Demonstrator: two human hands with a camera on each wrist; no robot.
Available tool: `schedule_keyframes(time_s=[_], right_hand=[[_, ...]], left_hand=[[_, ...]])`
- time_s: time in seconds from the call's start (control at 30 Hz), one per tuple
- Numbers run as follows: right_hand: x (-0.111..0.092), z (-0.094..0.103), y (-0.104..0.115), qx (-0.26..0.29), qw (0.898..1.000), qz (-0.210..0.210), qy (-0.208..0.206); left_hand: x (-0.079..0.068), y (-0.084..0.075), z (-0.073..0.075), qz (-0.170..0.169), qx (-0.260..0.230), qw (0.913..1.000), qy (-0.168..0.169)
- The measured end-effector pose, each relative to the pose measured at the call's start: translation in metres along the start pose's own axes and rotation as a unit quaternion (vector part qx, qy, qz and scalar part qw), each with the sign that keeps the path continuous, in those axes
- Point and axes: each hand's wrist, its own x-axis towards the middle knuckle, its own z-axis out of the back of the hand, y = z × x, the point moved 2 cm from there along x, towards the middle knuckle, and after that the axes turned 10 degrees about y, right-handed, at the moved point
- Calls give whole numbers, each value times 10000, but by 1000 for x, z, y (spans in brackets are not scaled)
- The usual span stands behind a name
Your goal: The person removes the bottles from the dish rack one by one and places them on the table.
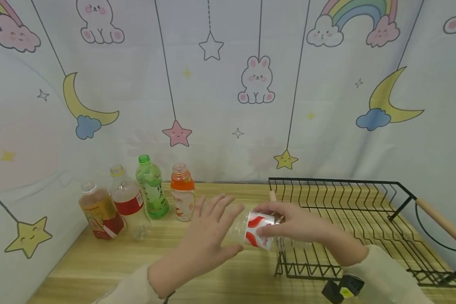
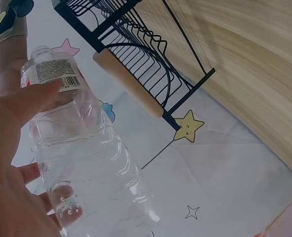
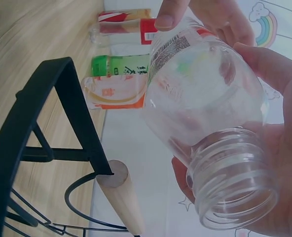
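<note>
A clear plastic bottle (image 1: pixel 241 230) with a red-and-white label lies tilted in the air, beside the left end of a black wire rack. My right hand (image 1: pixel 289 221) grips it near the neck, thumb across the label. The uncapped mouth of the bottle (image 3: pixel 237 202) faces the camera in the right wrist view. My left hand (image 1: pixel 209 232) is at the base end, fingers spread and fairly straight, thumb apart below. Through the clear wall of the bottle (image 2: pixel 87 148), left fingertips show in the left wrist view; whether they touch it I cannot tell.
Several uncapped bottles stand at the back left: an amber one (image 1: pixel 100 213), a clear red-labelled one (image 1: pixel 129 204) and an orange-and-white one (image 1: pixel 183 194), with a capped green one (image 1: pixel 152 190) among them. The black wire rack (image 1: pixel 338 209) with wooden handles occupies the table's right side. A patterned curtain (image 1: pixel 220 105) hangs behind.
</note>
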Motion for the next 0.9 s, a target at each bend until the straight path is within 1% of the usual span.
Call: schedule_keyframes(time_s=[0.2, 0.43, 0.67, 0.9], right_hand=[[1, -3, 2, -6, 10000, 29, 53], [0, -5, 2, 95, 9999, -110, 69], [1, -8, 2, -107, 9997, -208, 67], [1, -9, 2, 8, 9997, -248, 83]], left_hand=[[-1, -2, -3, -31, 99, 9999, 68], [-2, -5, -4, -48, 227, 9997, 120], [-4, -6, -8, -71, 253, 9997, 16], [-4, -7, -10, -93, 247, 9996, -89]])
